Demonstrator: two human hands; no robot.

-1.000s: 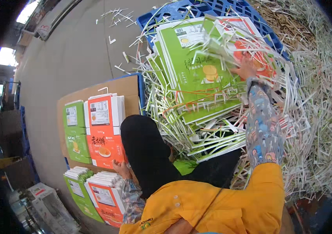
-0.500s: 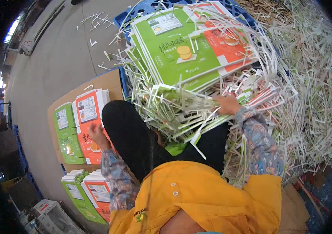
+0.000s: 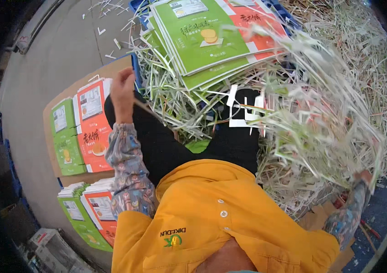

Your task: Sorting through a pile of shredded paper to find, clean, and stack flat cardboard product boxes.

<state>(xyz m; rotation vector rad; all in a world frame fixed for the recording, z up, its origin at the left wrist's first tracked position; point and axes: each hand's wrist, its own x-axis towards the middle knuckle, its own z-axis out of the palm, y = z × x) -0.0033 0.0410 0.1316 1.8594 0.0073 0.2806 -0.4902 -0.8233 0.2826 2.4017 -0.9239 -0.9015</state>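
Note:
My left hand [image 3: 123, 91] is raised above my left knee, its fingers curled together; a thin tan streak runs beside it, and I cannot make out whether the hand holds it. Far off to the right, my blurred right hand [image 3: 362, 176] is at the end of a smeared bunch of paper strips [image 3: 311, 132], white, green and red-edged. A stack of green and orange printed card sheets [image 3: 207, 41] lies in front of me, its lower layers fanned unevenly. White angular paper offcuts [image 3: 243, 111] hang over my right thigh.
To the left, green and orange printed card stacks [image 3: 94, 136] stand on brown cardboard [image 3: 52, 157]. More stacks [image 3: 84, 223] lie nearer. Loose strips heap up along the right [image 3: 371, 86] and around the blue pallet [image 3: 141, 11]. A few scraps lie on the grey floor [image 3: 77, 50].
My right hand has swung far right and toward me, with the paper strips sweeping along. My left hand has risen from beside the card stacks to above my knee, its fingers now curled.

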